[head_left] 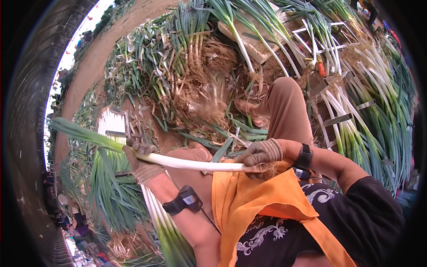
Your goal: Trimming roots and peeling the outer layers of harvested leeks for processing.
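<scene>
Left fingers, in a ribbed grey-brown knit glove, curl round the stalk where white meets green; left hand grasping. Right hand, gloved alike, has its fingers bent over the root end, gripping lightly, I judge; underside hidden from me.

Between them: one long, smooth, leek-like onion stalk, white-shanked, green-topped, brown-rooted, lying across the person's lap, green end to the left. Looks light. Shank likely firm yet apt to snap or bruise if bent hard; skin probably slick when peeled; leaves softer, easily creased. Best holds: the firm white near the roots, plus the junction below the leaves, without squeezing.

Next out: black wrist strap with small box on the left forearm, bright orange cloth apron, brown trouser knee.

Beyond: at left, a bundle of white-and-green stalks by a metal frame; ahead, a heap of untrimmed stalks with brown fibrous roots; at right, more pale stalks laid across flat metal bars.
</scene>
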Motion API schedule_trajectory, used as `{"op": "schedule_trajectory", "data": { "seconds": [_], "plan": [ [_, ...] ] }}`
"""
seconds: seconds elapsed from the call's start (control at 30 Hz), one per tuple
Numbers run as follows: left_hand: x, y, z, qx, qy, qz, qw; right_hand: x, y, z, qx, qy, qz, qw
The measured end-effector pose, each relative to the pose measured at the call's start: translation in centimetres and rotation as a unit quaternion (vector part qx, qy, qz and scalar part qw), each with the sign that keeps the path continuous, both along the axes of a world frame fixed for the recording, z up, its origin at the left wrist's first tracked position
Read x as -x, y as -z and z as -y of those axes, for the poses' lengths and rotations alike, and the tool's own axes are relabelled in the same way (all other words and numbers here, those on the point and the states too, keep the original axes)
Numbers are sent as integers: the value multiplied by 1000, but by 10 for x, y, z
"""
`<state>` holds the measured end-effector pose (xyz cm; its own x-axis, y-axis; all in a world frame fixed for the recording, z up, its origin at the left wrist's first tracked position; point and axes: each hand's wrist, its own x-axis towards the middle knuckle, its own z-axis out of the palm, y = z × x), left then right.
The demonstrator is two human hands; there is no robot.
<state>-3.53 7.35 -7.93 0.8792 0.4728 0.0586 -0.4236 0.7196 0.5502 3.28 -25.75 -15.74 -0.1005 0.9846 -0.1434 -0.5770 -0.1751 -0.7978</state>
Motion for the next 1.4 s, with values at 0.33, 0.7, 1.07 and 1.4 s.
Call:
{"op": "schedule_trajectory", "data": {
  "seconds": [0.33, 0.7, 1.07, 1.4],
  "plan": [
    [-12, 1, 30, 49, 33, -117, 991, 15, 16, -10, 21, 81, 185, 979],
    [-27, 68, 39, -117, -144, -291, 938, 17, -5, 0, 161, 88, 545, 818],
    [-32, 77, 32, -99, -131, -314, 935, 16, 12, 10, -77, 63, 679, 727],
    [-4, 74, -69, -24, -311, -321, 894, -19, 0, 56, 159, -235, 539, 793]
  ]
}}
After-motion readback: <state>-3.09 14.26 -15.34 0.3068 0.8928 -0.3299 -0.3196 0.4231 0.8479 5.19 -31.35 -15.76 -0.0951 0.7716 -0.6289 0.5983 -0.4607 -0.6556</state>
